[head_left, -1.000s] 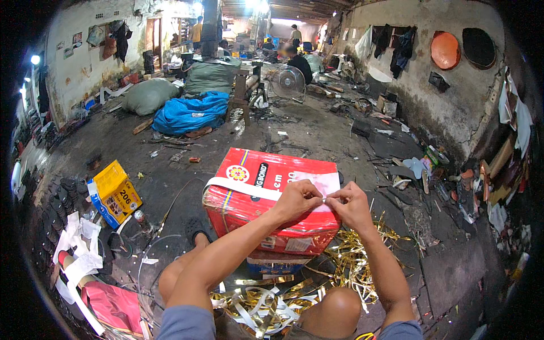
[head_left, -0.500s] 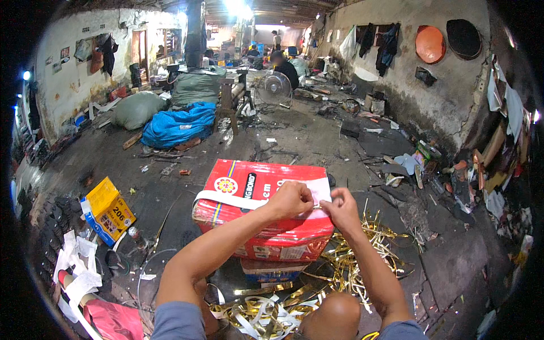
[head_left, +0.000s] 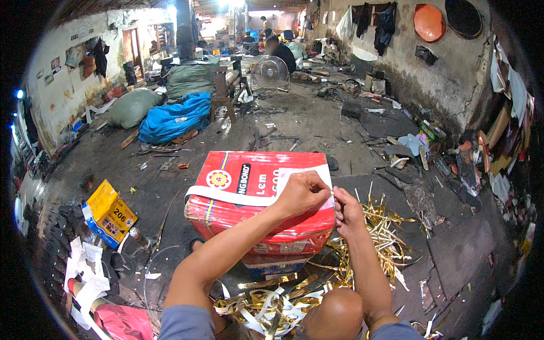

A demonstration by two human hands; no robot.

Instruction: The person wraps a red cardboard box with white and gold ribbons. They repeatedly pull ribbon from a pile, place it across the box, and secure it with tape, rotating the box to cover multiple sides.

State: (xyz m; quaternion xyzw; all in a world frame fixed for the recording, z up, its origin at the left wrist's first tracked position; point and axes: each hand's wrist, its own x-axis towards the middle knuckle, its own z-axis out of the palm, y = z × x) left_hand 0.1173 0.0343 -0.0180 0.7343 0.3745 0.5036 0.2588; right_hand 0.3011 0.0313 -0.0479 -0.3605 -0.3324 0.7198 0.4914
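A red cardboard box (head_left: 306,226) sits in front of me. A white strip (head_left: 226,196) lies across its top from the left edge and runs under my left wrist. My left hand (head_left: 307,191) is closed in a pinch over the right part of the box top. Beside it, at the right edge, my right hand (head_left: 348,213) is closed with thumb and forefinger pinched. Fingertips of both hands meet at a small pale end that looks like the strip; the length beneath my left hand is hidden. A white sheet (head_left: 322,171) lies on the box top near my fingers.
Gold and white strips (head_left: 374,243) lie heaped right of the box, with another tangle (head_left: 266,311) by my knee. A yellow carton (head_left: 110,212) stands left. Farther off are a blue bundle (head_left: 175,119), a fan (head_left: 270,73) and a seated person (head_left: 282,54).
My hands have shifted slightly right, to the box's right edge, and their fingertips have come together. The view has tilted a little, and the box sits slightly higher and further left.
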